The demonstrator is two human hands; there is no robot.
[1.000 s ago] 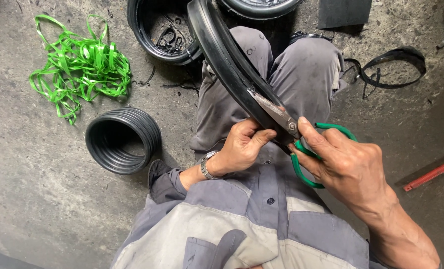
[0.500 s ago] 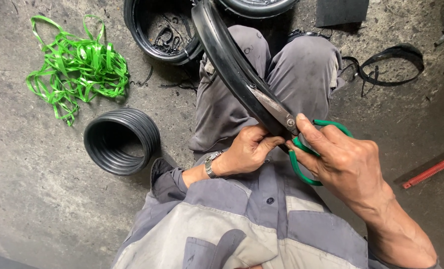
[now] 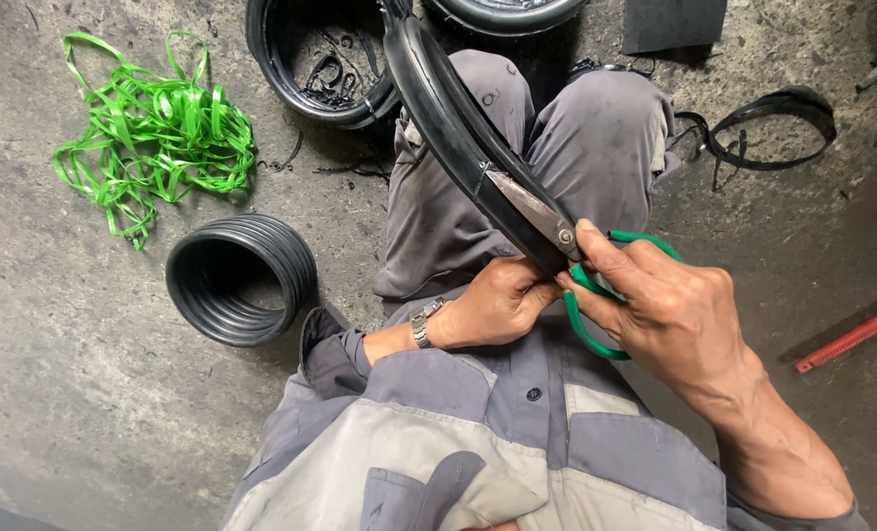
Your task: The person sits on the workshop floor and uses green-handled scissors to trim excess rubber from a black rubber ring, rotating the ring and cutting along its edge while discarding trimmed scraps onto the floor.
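View from above of a seated person in grey work clothes on a concrete floor (image 3: 84, 393). One long curved black rubber strip (image 3: 438, 98) runs from the top of the frame across the lap to both hands. The left hand (image 3: 492, 305), a watch on its wrist, is closed around the strip's near end. The right hand (image 3: 669, 310) grips one pair of green-handled scissors (image 3: 566, 256), blades set along the strip. On the floor: two black tyres (image 3: 305, 69) at the top, one ribbed black rubber ring (image 3: 241, 280) at left, one tangle of green plastic straps (image 3: 153, 143), one loose black rubber loop (image 3: 773, 123) at right, one red bar (image 3: 856, 334).
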